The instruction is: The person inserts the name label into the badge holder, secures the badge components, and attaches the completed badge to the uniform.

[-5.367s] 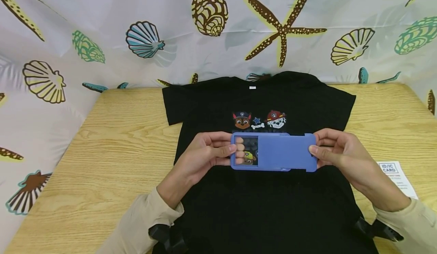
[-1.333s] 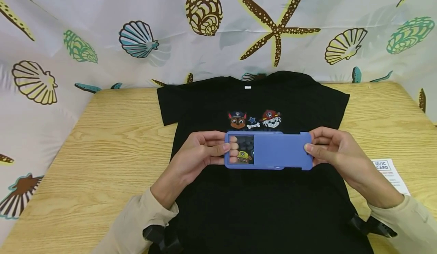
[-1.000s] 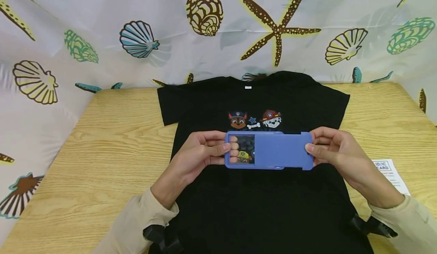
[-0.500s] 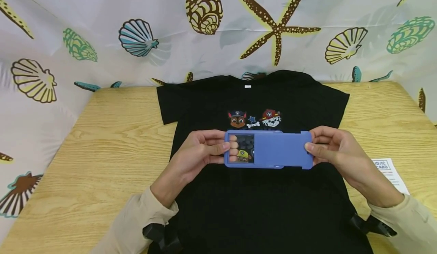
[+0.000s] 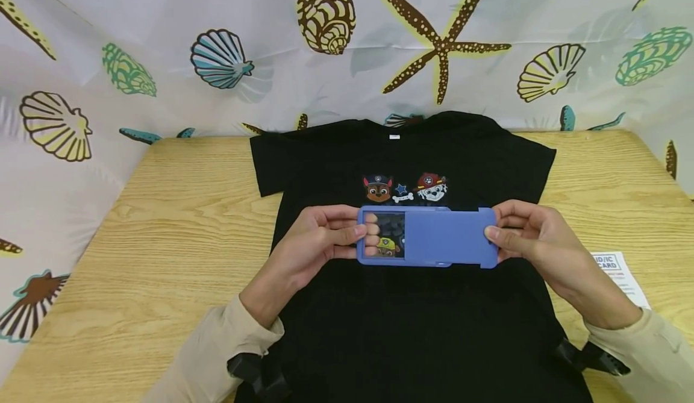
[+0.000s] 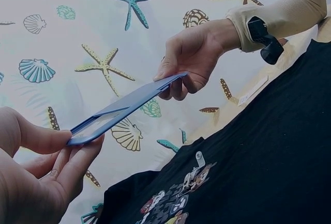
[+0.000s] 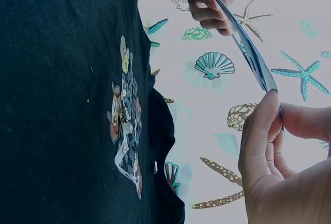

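A blue plastic card holder (image 5: 447,237) is held level above a black T-shirt (image 5: 417,331), its slide drawn part-way out to the right. Through the window at its left end, fingertips and the shirt's print show. My left hand (image 5: 320,237) pinches that left end, thumb in front and fingers behind. At the opposite end, my right hand (image 5: 542,246) pinches the slide's wider edge between thumb and fingers. Both wrist views show the holder (image 6: 124,107) nearly edge-on, stretched between the two hands and apart from the shirt.
The shirt lies spread on a wooden table (image 5: 179,228), cartoon dog faces (image 5: 378,188) on its chest. A white card printed "ID/IC CARD" (image 5: 620,276) lies beside the right forearm. Behind the table hangs a white curtain (image 5: 303,84) with shells and starfish.
Hands and holder keep the same pose throughout, with the slide drawn out equally far. Since the oldest frame, the whole head view has shifted slightly, so everything appears a little further left.
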